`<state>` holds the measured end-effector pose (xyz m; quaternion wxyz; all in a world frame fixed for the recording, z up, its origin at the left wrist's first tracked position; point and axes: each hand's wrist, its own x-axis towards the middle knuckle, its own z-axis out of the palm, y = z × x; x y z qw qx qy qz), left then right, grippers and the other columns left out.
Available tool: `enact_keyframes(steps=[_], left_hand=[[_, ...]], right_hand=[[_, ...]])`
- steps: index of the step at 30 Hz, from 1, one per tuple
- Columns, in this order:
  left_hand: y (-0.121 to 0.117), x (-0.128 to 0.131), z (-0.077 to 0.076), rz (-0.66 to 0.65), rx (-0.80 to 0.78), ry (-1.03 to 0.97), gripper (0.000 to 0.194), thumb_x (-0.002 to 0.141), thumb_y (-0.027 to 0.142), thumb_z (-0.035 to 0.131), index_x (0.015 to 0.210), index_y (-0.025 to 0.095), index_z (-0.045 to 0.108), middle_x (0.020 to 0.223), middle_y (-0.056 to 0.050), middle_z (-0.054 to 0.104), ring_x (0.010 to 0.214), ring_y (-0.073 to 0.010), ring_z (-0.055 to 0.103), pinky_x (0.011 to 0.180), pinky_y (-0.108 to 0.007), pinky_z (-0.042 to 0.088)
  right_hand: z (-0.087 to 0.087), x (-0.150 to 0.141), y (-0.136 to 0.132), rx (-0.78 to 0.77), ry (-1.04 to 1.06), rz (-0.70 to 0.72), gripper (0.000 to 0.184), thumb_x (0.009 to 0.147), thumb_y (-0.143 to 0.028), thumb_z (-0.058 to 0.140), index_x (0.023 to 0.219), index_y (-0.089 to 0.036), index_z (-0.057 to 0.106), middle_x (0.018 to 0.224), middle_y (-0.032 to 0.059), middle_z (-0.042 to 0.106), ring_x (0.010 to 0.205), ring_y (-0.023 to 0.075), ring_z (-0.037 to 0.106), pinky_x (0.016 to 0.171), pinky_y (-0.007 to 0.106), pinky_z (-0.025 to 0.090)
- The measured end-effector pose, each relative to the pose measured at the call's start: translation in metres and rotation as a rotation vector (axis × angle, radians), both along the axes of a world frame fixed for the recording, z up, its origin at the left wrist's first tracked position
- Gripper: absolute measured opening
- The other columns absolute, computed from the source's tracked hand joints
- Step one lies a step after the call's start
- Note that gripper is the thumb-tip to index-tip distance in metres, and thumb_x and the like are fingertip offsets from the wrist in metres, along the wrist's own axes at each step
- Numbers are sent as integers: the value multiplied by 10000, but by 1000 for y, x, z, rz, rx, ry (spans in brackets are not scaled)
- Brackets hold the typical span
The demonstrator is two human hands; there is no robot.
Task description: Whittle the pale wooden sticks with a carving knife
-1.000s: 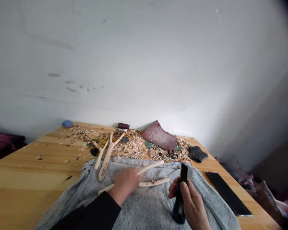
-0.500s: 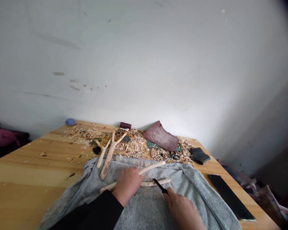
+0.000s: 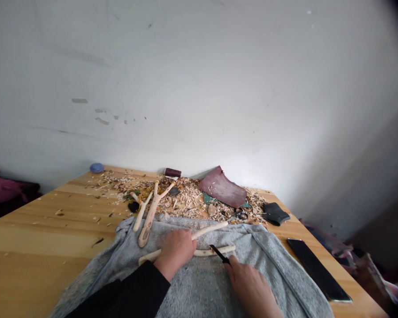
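Observation:
My left hand (image 3: 174, 251) grips a peeled, forked wooden branch (image 3: 208, 232) lying across the grey fleece cloth (image 3: 215, 289). My right hand (image 3: 250, 285) is closed around a black carving knife (image 3: 220, 254), with its handle hidden in my fingers. The dark blade rests against the lower arm of the branch. A second pale forked branch (image 3: 148, 219) lies just left of my left hand, its stem on the cloth and its arms reaching over the shavings.
Wood shavings (image 3: 189, 199) cover the back of the wooden table (image 3: 36, 229). Among them lie a maroon leather piece (image 3: 222, 187) and small scissors (image 3: 241, 215). A black pad (image 3: 276, 213) and a long black strip (image 3: 317, 268) lie to the right. A white wall stands behind.
My right hand has come down from holding the knife upright, and the blade now lies on the branch. My left hand has stayed on the branch.

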<state>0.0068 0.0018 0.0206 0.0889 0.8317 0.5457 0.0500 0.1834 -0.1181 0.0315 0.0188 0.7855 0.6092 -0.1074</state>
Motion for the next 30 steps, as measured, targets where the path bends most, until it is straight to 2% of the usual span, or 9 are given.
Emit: enact_keyframes(steps=[11,18,30], left_hand=[[1,1,-1,-10,12,2,305,895,280,446,982,153,709,927,-152,742,880,-286,709,757,-364,498],[0,2,1,-14,15,8,306,870,260,450,968,136,713,931,-175,745,891,-305,714,764,-377,507],[0,4,2,-4,12,19,321,869,244,431,967,142,720,941,-175,748,901,-301,715,775,-369,509]], right_hand=[[1,-5,-3,39,-54,22,300,992,-244,348,1076,-222,635,876,103,759,852,267,739,688,317,514],[6,-8,1,19,-68,63,314,989,-213,337,1082,-208,637,902,104,757,860,300,737,662,359,537],[7,-10,7,18,-69,54,313,972,-192,355,1060,-199,655,923,115,751,874,299,733,679,358,545]])
